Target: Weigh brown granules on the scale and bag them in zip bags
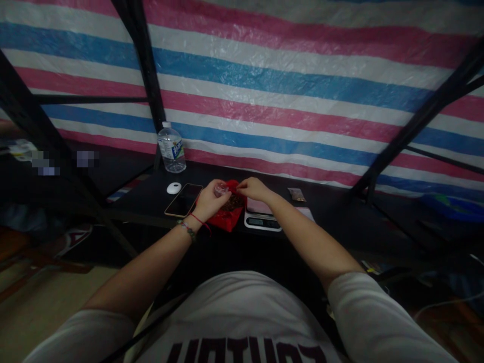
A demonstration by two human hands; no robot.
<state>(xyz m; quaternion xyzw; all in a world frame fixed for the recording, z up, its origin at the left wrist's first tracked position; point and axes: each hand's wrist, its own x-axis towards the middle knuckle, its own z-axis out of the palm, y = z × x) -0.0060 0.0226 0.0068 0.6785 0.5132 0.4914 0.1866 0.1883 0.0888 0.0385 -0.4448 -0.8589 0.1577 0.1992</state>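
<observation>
My left hand (208, 200) is closed around a small clear plastic container (221, 189), whose exact kind is hard to make out. It is over the left side of an open red bag (227, 222), inside which lie small brown pieces (233, 202). Opposite it, my right hand (255, 188) has its fingertips pinched together at the bag's upper right rim. Right beside the bag, partly under my right wrist, stands a white digital kitchen scale (261, 222) with a small display. My right forearm covers part of the scale.
A phone (184, 199), a round white object (174, 188) and a water bottle (172, 149) are on the left of the black table (143, 200). A small packet (297, 194) lies to the right. Dark metal posts (145, 60) and a striped plastic sheet (264, 91) stand behind.
</observation>
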